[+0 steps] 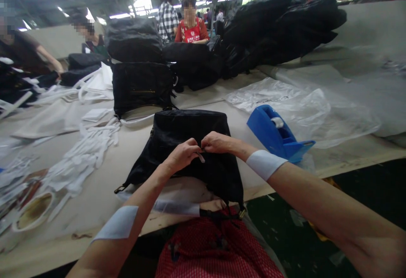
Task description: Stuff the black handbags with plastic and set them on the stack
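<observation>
A black bag (190, 124) lies on the work table in front of me, its lower edge facing me. Over its middle my left hand (183, 154) and my right hand (216, 143) meet, fingertips almost touching. Both are closed in a pinch. A small pale strip (201, 157) sticks out below the left fingertips. What the right fingertips grip is too small to make out. The bag's strap, partly in a pale wrapping (177, 207), runs along the table edge to a metal buckle (242, 213). Pale patches are wrapped on both my forearms.
A blue tape dispenser (269, 132) stands to the right, before a clear plastic sheet (294, 96). Behind are another black bag (142, 85) and a heap of black bags (263, 28). White strips (79, 159) and a tape roll (33, 212) lie left. Several people work beyond.
</observation>
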`<state>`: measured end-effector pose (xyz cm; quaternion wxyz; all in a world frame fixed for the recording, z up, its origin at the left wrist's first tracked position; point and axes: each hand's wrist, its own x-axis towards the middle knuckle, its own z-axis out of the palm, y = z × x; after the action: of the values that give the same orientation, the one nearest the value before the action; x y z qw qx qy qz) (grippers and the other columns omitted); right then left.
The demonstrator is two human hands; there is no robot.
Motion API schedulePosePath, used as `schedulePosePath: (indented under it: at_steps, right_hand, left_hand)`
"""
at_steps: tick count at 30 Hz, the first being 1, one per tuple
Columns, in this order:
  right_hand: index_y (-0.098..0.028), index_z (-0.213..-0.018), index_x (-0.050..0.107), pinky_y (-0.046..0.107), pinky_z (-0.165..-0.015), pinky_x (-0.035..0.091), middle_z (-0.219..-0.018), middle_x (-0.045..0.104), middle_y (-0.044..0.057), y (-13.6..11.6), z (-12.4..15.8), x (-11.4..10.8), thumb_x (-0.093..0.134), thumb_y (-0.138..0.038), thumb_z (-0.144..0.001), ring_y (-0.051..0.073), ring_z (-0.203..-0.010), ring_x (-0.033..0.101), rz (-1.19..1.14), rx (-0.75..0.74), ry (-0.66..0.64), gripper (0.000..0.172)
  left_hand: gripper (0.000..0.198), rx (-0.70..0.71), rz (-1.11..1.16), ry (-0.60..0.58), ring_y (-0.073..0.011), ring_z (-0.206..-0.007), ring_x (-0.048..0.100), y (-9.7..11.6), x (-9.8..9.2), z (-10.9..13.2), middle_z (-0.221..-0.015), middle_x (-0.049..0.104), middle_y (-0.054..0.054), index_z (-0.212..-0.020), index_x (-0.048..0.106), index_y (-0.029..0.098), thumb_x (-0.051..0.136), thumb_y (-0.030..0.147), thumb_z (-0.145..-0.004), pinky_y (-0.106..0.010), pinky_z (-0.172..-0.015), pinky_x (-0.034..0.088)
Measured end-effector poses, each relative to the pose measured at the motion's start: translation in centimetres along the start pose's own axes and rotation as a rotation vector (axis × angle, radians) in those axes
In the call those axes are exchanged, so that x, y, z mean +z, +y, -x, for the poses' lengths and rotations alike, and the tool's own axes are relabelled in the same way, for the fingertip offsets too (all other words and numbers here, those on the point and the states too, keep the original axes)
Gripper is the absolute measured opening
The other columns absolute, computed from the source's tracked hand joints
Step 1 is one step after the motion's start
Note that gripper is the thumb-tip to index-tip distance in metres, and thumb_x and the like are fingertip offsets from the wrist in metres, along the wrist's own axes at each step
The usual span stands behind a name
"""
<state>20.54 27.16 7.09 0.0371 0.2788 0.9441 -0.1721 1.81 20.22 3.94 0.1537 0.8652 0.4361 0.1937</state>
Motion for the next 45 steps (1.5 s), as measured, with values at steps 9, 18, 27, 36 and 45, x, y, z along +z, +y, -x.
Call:
schedulePosePath:
  at_steps: [9, 18, 27, 36, 45]
  right_hand:
    - [-0.012, -0.105, 0.076, 0.017, -0.062, 0.038, -0.09, 0.072, 0.006, -0.6, -0.4, -1.0, 0.056, -0.009, -0.082, 0.013, -0.076, 0.062, 0.008, 0.013, -0.074, 0.03]
    - [-0.019, -0.104, 0.075, 0.02, -0.057, 0.033, -0.089, 0.071, 0.004, -0.3, -0.3, -0.3, 0.063, -0.025, -0.087, 0.014, -0.078, 0.062, 0.057, 0.031, -0.038, 0.022]
    - [-0.023, -0.106, 0.073, 0.023, -0.064, 0.044, -0.104, 0.071, 0.007, -2.1, -0.7, -2.3, 0.064, -0.024, -0.084, 0.024, -0.095, 0.068, 0.248, 0.119, -0.086, 0.024]
    - [-0.015, -0.098, 0.071, 0.025, -0.07, 0.046, -0.101, 0.07, 0.012, -2.6, 0.0, -1.4, 0.058, -0.019, -0.085, 0.025, -0.096, 0.067, 0.262, 0.186, 0.023, 0.019]
    - [-0.016, -0.099, 0.065, 0.024, -0.077, 0.043, -0.095, 0.066, 0.006, -0.8, 4.8, 2.5, 0.051, -0.019, -0.091, 0.017, -0.086, 0.062, -0.044, 0.347, 0.467, 0.016]
  left_hand:
    - [0.017, 0.076, 0.088, -0.008, -0.0148, -0.091, 0.06, -0.4, 0.4, 0.2, -0.101, 0.058, -0.004, -0.095, 0.073, 0.022, 0.056, 0.018, -0.092, -0.024, -0.083, 0.047]
    - [0.004, -0.228, 0.275, 0.236, -0.0128, -0.074, 0.057, -0.2, 1.6, -0.6, -0.081, 0.059, 0.0, -0.079, 0.067, 0.017, 0.071, 0.018, -0.08, -0.023, -0.069, 0.044]
    - [0.017, -0.634, 0.027, 0.211, -0.017, -0.079, 0.061, 2.3, 2.2, -2.1, -0.088, 0.065, 0.001, -0.087, 0.062, 0.021, 0.074, 0.028, -0.077, -0.025, -0.065, 0.042]
    - [0.019, -0.511, -0.377, 0.173, -0.0265, -0.096, 0.059, 2.9, 3.4, -2.5, -0.099, 0.063, -0.01, -0.097, 0.058, 0.018, 0.062, 0.031, -0.085, -0.035, -0.078, 0.045]
    - [0.019, -0.381, -0.542, 0.139, -0.0233, -0.091, 0.058, 3.0, 4.3, -3.0, -0.097, 0.062, -0.01, -0.104, 0.056, 0.018, 0.04, 0.015, -0.095, -0.034, -0.072, 0.041]
